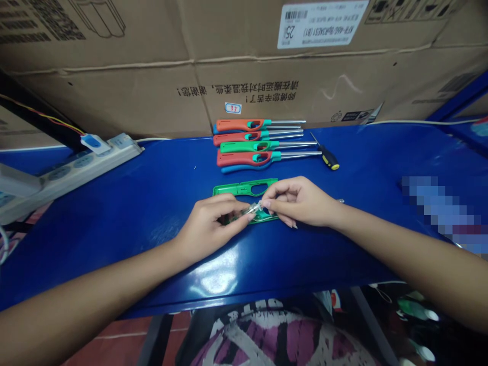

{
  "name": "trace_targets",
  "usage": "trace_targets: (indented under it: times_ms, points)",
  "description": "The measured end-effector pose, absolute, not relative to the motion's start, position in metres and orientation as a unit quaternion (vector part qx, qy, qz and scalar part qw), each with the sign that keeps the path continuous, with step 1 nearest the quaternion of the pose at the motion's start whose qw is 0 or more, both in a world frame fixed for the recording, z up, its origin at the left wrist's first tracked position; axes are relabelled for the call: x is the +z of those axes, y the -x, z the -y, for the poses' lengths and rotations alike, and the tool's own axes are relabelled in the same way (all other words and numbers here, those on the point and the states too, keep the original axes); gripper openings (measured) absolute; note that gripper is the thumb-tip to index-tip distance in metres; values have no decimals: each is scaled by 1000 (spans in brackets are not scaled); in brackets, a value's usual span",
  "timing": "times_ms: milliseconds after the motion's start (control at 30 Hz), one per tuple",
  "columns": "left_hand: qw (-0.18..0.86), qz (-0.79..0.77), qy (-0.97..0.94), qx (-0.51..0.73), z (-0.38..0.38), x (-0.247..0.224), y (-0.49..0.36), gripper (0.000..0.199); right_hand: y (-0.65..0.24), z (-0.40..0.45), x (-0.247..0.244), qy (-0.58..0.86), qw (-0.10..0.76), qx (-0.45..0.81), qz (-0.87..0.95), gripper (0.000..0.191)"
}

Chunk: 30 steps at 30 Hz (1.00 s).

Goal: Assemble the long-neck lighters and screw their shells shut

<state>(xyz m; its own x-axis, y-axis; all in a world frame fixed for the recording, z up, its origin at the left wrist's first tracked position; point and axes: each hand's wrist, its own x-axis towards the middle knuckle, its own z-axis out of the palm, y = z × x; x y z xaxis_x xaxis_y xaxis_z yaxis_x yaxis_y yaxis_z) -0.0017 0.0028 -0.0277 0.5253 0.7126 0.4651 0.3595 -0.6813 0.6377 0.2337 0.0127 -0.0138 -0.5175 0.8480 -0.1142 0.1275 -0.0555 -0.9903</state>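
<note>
Between thumb and fingers, my left hand [213, 222] holds a small clear lighter part [252, 209] just above the blue table. My right hand [293, 200] pinches the whitish tip at the right end of that same part. Under the fingers lies a green casing half [267, 217], partly covered by both hands. A second green casing half [244, 188], with an oval opening, lies right behind it. Farther back, several long-nosed lighters [244, 158] in red, orange, green and blue lie in a stack, their metal tubes pointing right.
A black and yellow screwdriver [328, 157] lies right of the lighters. On the left is a white power strip [86, 165] with plugs. A large cardboard box [145, 101] stands along the back of the blue table [114, 218]. A blurred patch covers the right side.
</note>
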Motion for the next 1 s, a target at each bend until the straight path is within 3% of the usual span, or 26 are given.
trace_targets:
  times_ms: [300,633,1000]
  points:
    - [195,-314,-859,354,-3,-13,12,19,-245,-16,-1,411,236,600,645,30]
    - [132,-281,-939,145,-5,3,25,26,-249,-19,-4,418,225,583,659,23]
    - [106,-315,-933,139,-3,0,24,21,-248,-16,-4,416,216,573,672,29]
